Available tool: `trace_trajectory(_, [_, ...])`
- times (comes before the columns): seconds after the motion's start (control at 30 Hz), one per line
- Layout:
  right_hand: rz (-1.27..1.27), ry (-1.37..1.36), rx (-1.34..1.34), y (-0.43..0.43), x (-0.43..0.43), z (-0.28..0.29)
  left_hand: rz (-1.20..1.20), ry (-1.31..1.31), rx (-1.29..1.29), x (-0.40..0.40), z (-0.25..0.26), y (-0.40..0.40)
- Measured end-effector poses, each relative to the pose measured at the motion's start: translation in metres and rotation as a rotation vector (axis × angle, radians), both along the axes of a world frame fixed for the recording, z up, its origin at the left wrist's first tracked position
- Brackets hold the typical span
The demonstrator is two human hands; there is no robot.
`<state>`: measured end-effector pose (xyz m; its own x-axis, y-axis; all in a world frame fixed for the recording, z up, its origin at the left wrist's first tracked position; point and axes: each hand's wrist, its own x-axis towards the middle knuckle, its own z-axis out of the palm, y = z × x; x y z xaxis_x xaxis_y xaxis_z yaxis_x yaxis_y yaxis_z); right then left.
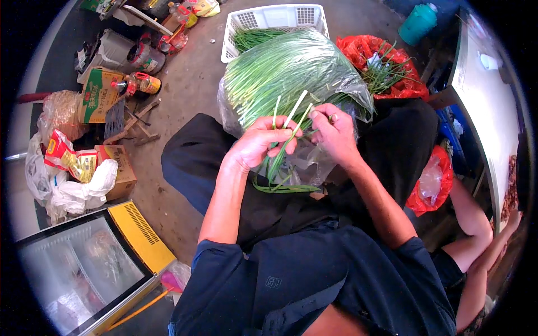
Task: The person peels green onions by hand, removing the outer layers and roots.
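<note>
My left hand (269, 136) holds a few garlic chives (290, 122) between thumb and fingers, pale stem ends pointing up and green leaves drooping over my lap. Close beside it, my right hand (334, 130) pinches the pale tip of one stalk with thumb and forefinger. Beyond both hands lies a large bundle of garlic chives (269, 75) in a clear plastic bag (323, 54), cut ends towards me. The bag leans on a white plastic basket (275, 17), where more green chives show. Some of the bag's near part is hidden by my hands.
At the right, a red plastic bag (351, 46) holds loose green scraps; another red bag (447, 168) sits nearer. A teal jug (418, 23) stands behind. Cartons (101, 94) and bottles line the left, above a glass-topped freezer (143, 235). Another person's bare limbs (470, 218) show at right.
</note>
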<state>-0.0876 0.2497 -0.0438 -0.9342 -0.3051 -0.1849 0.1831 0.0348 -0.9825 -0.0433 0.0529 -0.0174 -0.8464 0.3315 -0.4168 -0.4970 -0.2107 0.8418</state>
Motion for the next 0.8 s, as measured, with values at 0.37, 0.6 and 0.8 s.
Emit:
trace_trajectory(0.37, [-0.401, 0.364, 0.058, 0.068, -0.098, 0.041, 0.108, 0.011, 0.036, 0.001, 0.004, -0.015])
trace_trajectory(0.6, [-0.438, 0.570, 0.692, 0.132, -0.192, 0.015, 0.187, 0.084, 0.105, -0.001, 0.001, -0.027])
trace_trajectory(0.8, [-0.080, 0.378, 0.752, 0.094, -0.155, 0.016, 0.256, 0.243, 0.166, 0.006, -0.002, -0.041])
